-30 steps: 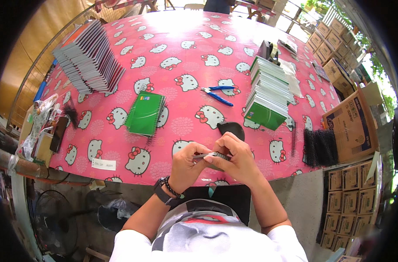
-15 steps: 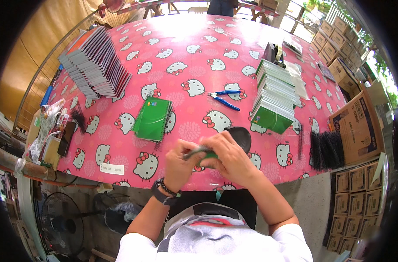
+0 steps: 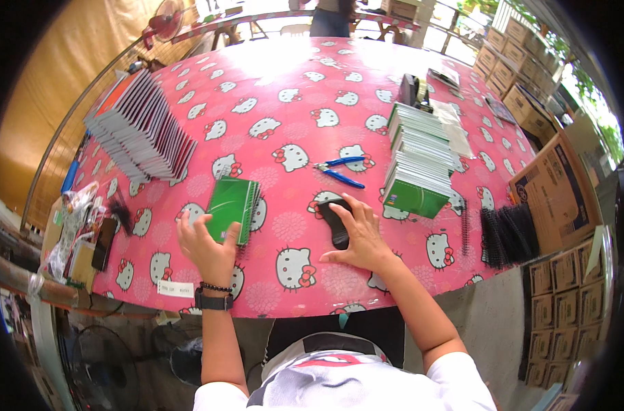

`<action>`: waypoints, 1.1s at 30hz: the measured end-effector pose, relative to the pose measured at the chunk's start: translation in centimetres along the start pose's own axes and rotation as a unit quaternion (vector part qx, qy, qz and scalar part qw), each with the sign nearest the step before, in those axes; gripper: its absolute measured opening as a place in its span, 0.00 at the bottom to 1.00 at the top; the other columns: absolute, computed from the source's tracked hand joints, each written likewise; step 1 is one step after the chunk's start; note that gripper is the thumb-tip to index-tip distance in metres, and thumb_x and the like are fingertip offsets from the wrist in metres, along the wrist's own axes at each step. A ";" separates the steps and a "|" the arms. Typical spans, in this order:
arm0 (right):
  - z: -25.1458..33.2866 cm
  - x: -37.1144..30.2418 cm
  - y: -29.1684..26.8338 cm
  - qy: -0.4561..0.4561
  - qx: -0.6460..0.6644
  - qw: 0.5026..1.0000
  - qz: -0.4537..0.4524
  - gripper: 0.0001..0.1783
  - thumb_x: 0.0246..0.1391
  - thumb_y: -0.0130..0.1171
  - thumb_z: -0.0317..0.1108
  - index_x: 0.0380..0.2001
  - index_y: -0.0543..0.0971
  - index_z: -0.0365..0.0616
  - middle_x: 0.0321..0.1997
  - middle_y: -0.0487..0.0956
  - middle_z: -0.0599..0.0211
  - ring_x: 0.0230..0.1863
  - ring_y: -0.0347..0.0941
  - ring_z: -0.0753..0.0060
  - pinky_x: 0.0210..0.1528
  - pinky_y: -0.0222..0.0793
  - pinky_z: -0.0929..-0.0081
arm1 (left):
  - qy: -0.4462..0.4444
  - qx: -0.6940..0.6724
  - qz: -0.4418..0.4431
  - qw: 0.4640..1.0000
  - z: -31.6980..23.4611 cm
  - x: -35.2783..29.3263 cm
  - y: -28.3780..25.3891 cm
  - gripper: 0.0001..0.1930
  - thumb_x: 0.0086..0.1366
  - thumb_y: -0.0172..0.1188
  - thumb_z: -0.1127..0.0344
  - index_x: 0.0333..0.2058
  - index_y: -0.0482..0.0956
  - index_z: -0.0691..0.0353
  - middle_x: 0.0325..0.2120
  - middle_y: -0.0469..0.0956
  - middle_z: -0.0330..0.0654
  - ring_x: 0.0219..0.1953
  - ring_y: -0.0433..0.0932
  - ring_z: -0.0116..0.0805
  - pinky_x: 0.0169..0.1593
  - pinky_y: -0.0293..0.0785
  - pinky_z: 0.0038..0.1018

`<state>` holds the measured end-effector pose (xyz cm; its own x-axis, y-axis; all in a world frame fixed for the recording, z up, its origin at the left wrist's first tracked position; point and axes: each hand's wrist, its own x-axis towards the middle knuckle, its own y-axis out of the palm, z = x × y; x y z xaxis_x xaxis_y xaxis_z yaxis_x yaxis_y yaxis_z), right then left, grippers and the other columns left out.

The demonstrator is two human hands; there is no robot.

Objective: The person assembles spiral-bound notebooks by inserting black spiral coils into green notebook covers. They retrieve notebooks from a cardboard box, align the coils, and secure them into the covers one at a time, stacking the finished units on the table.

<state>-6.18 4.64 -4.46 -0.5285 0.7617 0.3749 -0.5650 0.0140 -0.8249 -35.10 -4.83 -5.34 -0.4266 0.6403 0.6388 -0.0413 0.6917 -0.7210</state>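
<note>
My left hand (image 3: pixel 210 248) rests at the near end of a small pile of green spiral notebooks (image 3: pixel 233 205), thumb and fingers spread over its lower edge. The coil binding runs along the pile's right side. My right hand (image 3: pixel 363 240) has its fingers spread, with the fingertips touching a black object (image 3: pixel 336 222) with a narrowed middle, whose kind I cannot make out. Beyond it lie blue-handled cutting pliers (image 3: pixel 343 171), their jaws pointing left. To the right of my right hand a long row of green notebooks (image 3: pixel 419 161) stands packed together.
A tall stack of spiral notebooks (image 3: pixel 144 130) stands at the left. Black binding coils (image 3: pixel 509 236) lie by a cardboard box (image 3: pixel 558 195) at the right edge. A tape dispenser (image 3: pixel 414 92) sits behind the green row. A white label (image 3: pixel 175 288) lies near the front edge.
My hands have come apart, and the greenish item between them is gone from them. My left hand has moved left to the notebook pile; my right hand is now at the black object.
</note>
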 end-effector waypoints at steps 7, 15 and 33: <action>-8.5 0.2 -7.2 0.045 -0.170 0.961 -0.211 0.17 0.41 0.66 0.32 0.39 0.79 0.49 0.42 0.77 0.71 0.47 0.69 0.65 0.50 0.58 0.61 | -0.020 -0.038 0.267 0.963 1.0 2.6 0.7 0.45 0.35 0.73 0.55 0.53 0.58 0.54 0.62 0.51 0.54 0.61 0.53 0.59 0.60 0.58 0.52; -11.7 0.4 -8.7 0.034 -0.138 0.951 -0.275 0.07 0.43 0.64 0.28 0.28 0.78 0.47 0.31 0.78 0.74 0.40 0.71 0.66 0.48 0.61 0.65 | 0.054 -0.093 0.112 0.988 -4.1 1.0 -0.3 0.46 0.43 0.72 0.51 0.60 0.57 0.51 0.65 0.48 0.48 0.68 0.45 0.51 0.62 0.42 0.65; -4.6 -1.4 -9.6 0.036 -0.025 0.980 -0.196 0.09 0.37 0.63 0.22 0.26 0.78 0.44 0.27 0.77 0.60 0.32 0.74 0.55 0.34 0.70 0.62 | 0.151 -0.488 0.118 0.852 -17.4 -1.0 -1.6 0.27 0.48 0.69 0.69 0.48 0.71 0.61 0.56 0.66 0.48 0.60 0.63 0.42 0.61 0.58 0.38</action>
<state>2.86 6.44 0.97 -0.2304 0.7351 0.6376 -0.6829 0.3447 -0.6441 -18.87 -0.78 -0.19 -0.0616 0.7549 0.6529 0.8470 0.3856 -0.3660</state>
